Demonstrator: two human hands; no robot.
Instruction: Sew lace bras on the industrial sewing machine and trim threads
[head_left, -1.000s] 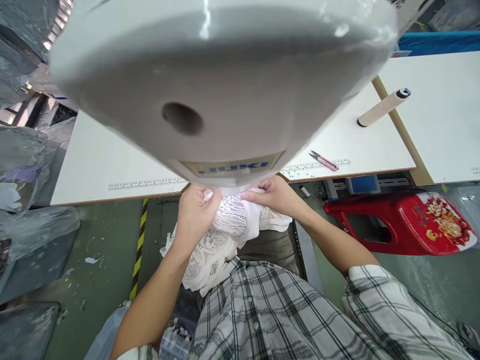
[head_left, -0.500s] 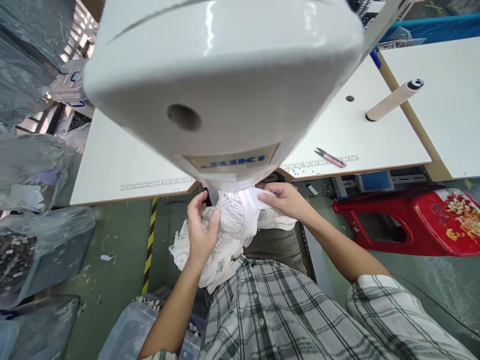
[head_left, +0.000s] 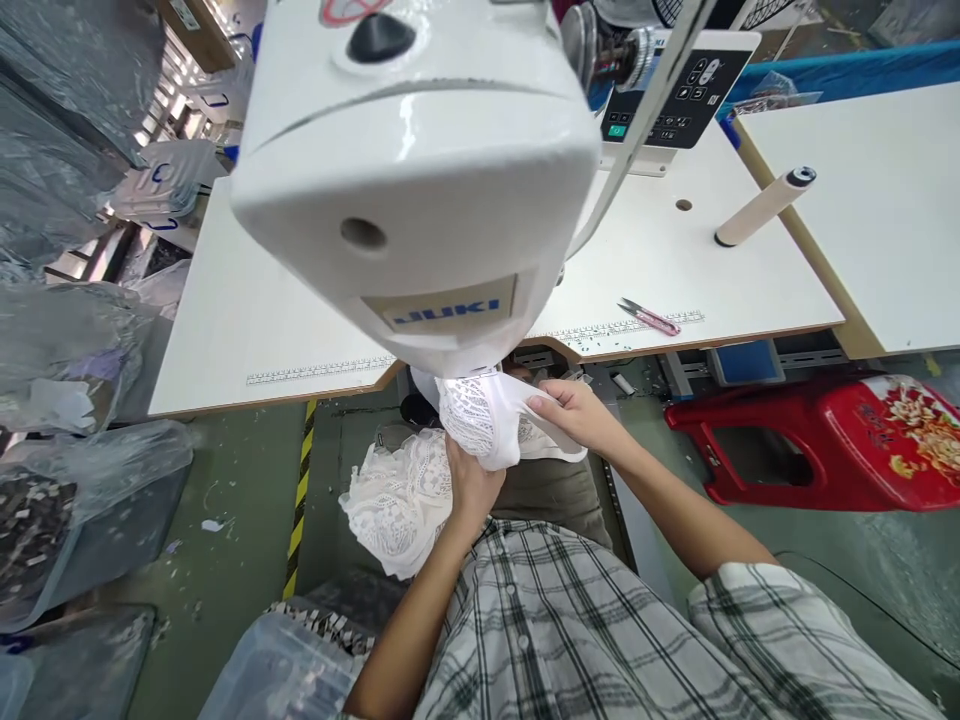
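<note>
Left hand now beneath domed lace cup

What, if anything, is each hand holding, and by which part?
The right hand pinches the white lace piece by its plain side band. The left hand is under the lace cup; hidden fingers leave that grip unclear.

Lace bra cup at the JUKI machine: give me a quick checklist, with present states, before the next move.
1. Right hand pinching the white band: ok.
2. Left hand gripping the lace bra cup: cannot tell; it is at the cup's underside, fingers mostly hidden.
3. Needle position: cannot tell, hidden beneath the JUKI sewing machine head.
4. Pink-handled thread snips away from both hands: ok, on the tabletop.
5. White lace pile clear of the machine head: ok.
</note>
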